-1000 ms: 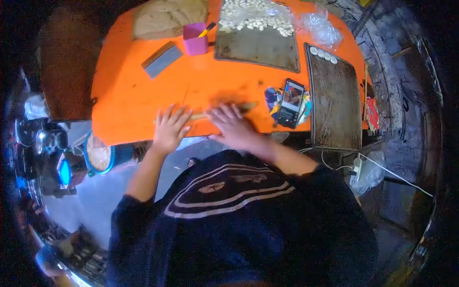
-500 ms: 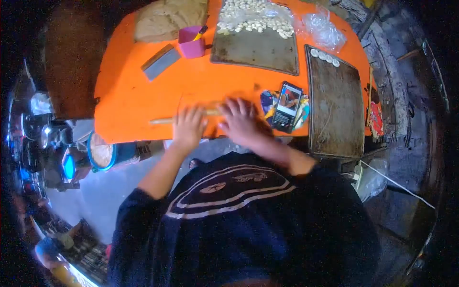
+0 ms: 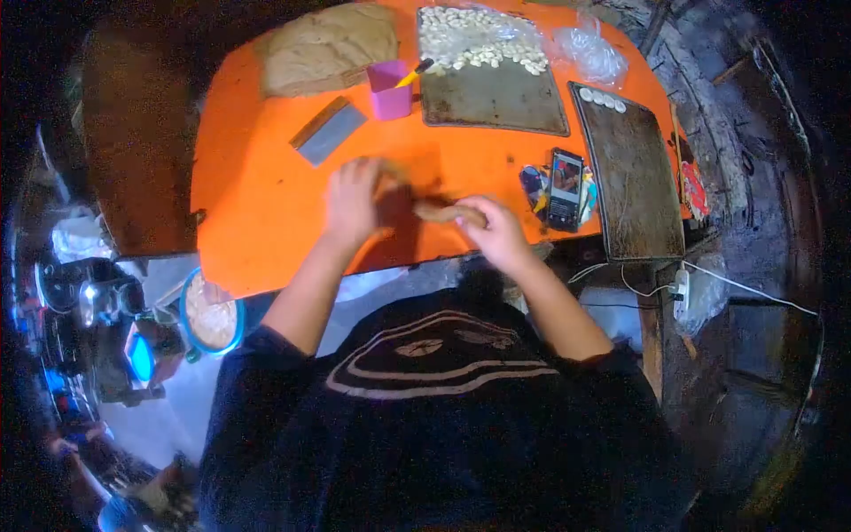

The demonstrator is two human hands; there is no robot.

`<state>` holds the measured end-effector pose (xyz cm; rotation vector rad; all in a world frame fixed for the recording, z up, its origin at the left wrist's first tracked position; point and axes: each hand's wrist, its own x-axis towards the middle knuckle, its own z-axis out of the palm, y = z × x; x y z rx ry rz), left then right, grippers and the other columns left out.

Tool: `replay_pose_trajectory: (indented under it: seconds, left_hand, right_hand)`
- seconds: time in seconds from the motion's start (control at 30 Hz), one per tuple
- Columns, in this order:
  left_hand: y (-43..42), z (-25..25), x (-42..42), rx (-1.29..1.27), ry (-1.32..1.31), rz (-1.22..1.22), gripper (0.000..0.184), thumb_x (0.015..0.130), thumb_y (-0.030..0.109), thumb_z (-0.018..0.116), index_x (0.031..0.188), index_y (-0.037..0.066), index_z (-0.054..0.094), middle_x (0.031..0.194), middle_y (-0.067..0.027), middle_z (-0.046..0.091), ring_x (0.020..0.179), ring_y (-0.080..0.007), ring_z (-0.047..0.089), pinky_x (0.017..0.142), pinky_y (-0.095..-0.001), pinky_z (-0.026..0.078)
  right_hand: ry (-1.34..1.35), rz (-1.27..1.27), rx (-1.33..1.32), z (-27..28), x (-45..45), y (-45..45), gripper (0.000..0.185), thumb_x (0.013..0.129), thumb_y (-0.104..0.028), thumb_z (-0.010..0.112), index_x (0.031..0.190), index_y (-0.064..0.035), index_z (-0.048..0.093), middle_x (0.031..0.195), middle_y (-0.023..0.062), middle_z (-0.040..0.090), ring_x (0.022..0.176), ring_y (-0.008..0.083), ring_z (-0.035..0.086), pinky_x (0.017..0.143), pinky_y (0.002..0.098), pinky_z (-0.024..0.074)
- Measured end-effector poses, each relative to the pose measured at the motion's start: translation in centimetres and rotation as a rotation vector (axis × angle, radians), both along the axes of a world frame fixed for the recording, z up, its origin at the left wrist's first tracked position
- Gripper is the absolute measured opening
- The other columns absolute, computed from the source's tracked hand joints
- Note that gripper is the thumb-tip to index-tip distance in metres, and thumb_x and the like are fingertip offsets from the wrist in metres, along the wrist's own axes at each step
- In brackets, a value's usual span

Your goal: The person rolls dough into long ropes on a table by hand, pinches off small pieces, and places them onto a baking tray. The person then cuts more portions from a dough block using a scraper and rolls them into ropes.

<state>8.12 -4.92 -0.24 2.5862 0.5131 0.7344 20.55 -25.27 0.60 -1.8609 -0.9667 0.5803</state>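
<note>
My right hand (image 3: 498, 235) grips a short brown dough rope (image 3: 439, 214) between thumb and fingers, just above the table's near edge. The rope's free end points left, toward my other hand. My left hand (image 3: 353, 199) is over the orange table, its fingers bent and smeared by motion. A brownish blur lies by its fingertips, and I cannot make out whether it is dough. A dough scraper (image 3: 328, 130) with a wooden grip lies just beyond my left hand. A phone (image 3: 566, 188) rests on a colourful cloth (image 3: 535, 182) to the right of my right hand.
A brown dough slab (image 3: 330, 49) and a pink container (image 3: 390, 102) with a yellow-handled tool stand at the back. One metal tray (image 3: 492, 102) bears many small white pieces; another tray (image 3: 643, 186) holds several white discs. A plastic bag (image 3: 592, 58) and a blue-rimmed tub (image 3: 238, 324) are nearby.
Both hands were flat on a long thin dough rope on the table. Now they are apart, the right holding a shorter piece off to the right. The camera view has shifted slightly.
</note>
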Motion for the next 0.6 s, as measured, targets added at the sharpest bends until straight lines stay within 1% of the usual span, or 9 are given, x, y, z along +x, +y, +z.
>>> replay_pose_trajectory:
  seconds: [0.03,0.07,0.13,0.17,0.3,0.37,0.47,0.53,0.6]
  left_hand:
    - [-0.3,0.1,0.6,0.156,0.046,-0.091,0.025,0.078,0.023,0.053,0.1,0.013,0.058,0.099,-0.0087,0.056,0.096,-0.0273,0.049,0.081,-0.0432,0.041]
    - [-1.3,-0.6,1.0,0.155,0.038,-0.089,0.025,0.078,0.023,0.053,0.1,0.013,0.058,0.099,-0.0087,0.056,0.096,-0.0273,0.049,0.081,-0.0432,0.041]
    - [-3.2,-2.9,1.1,0.515,-0.02,-0.228,0.023,0.078,0.025,0.051,0.098,0.015,0.057,0.106,-0.0056,0.053,0.103,-0.0255,0.045,0.091,-0.0478,0.033]
    - [-3.0,-3.3,1.2,0.514,-0.019,-0.209,0.023,0.078,0.025,0.051,0.098,0.015,0.057,0.106,-0.0056,0.053,0.103,-0.0255,0.045,0.091,-0.0478,0.033]
    - [-1.0,-4.4,0.7,0.413,0.328,-0.252,0.026,0.079,0.027,0.048,0.102,0.016,0.055,0.113,-0.0044,0.05,0.104,-0.0255,0.045,0.097,-0.0497,0.026]
    - [0.0,-4.8,-1.3,0.586,0.492,-0.161,0.033,0.077,0.028,0.052,0.106,0.014,0.057,0.114,-0.0025,0.05,0.105,-0.0257,0.046,0.099,-0.0484,0.028]
    - [-2.3,-1.3,-3.9,0.355,0.351,-0.02,0.032,0.078,0.023,0.053,0.108,0.012,0.056,0.112,-0.0052,0.051,0.104,-0.0263,0.046,0.095,-0.0457,0.033]
    - [-4.7,-0.3,-5.0,0.116,0.248,0.066,0.032,0.075,0.017,0.057,0.107,0.012,0.057,0.11,-0.0052,0.052,0.104,-0.0254,0.045,0.089,-0.038,0.037]
    - [-7.4,0.7,-4.8,0.0,0.211,0.156,0.03,0.075,0.014,0.058,0.105,0.011,0.058,0.109,-0.0058,0.052,0.101,-0.0258,0.047,0.086,-0.0361,0.039]
  right_hand:
    - [-0.071,-0.012,-0.025,-1.6,0.5,-0.4,0.024,0.073,-0.008,0.059,0.096,-0.0032,0.058,0.084,0.0097,0.059,0.068,0.0255,0.056,0.062,0.031,0.045]
    - [-0.144,-0.018,-0.05,-3.4,1.2,-0.8,0.023,0.073,-0.008,0.059,0.096,-0.0031,0.058,0.084,0.0092,0.059,0.069,0.0252,0.056,0.063,0.0311,0.0449]
    - [-0.287,-0.014,-0.092,-5.7,2.7,-0.9,0.022,0.074,-0.008,0.059,0.095,-0.003,0.058,0.085,0.0082,0.061,0.07,0.0247,0.056,0.063,0.0313,0.0448]
    - [-0.291,0.004,-0.092,-5.2,2.9,-0.6,0.022,0.074,-0.008,0.059,0.095,-0.003,0.058,0.085,0.0082,0.061,0.07,0.0247,0.056,0.063,0.0313,0.0448]
    - [0.092,0.054,0.144,-2.8,3.3,0.4,0.022,0.074,-0.008,0.059,0.096,-0.0028,0.059,0.091,0.0082,0.061,0.075,0.0235,0.057,0.066,0.0315,0.0458]
    - [0.017,0.176,0.105,-3.2,4.1,1.2,0.022,0.075,-0.009,0.059,0.096,-0.0029,0.059,0.091,0.0081,0.061,0.074,0.0232,0.057,0.066,0.0314,0.0458]
    - [-0.26,0.495,-0.003,-3.8,6.3,2.7,0.021,0.075,-0.01,0.059,0.095,-0.003,0.06,0.091,0.0077,0.061,0.074,0.0224,0.057,0.066,0.0312,0.0459]
    - [-0.294,0.379,0.008,-2.3,9.5,4.1,0.021,0.076,-0.012,0.059,0.095,-0.003,0.06,0.088,0.0087,0.062,0.072,0.0232,0.058,0.066,0.0322,0.0467]
    - [-0.265,0.235,-0.05,-1.9,15.0,6.7,0.025,0.078,-0.015,0.054,0.1,-0.0036,0.059,0.088,0.0111,0.063,0.073,0.0255,0.059,0.067,0.0332,0.047]
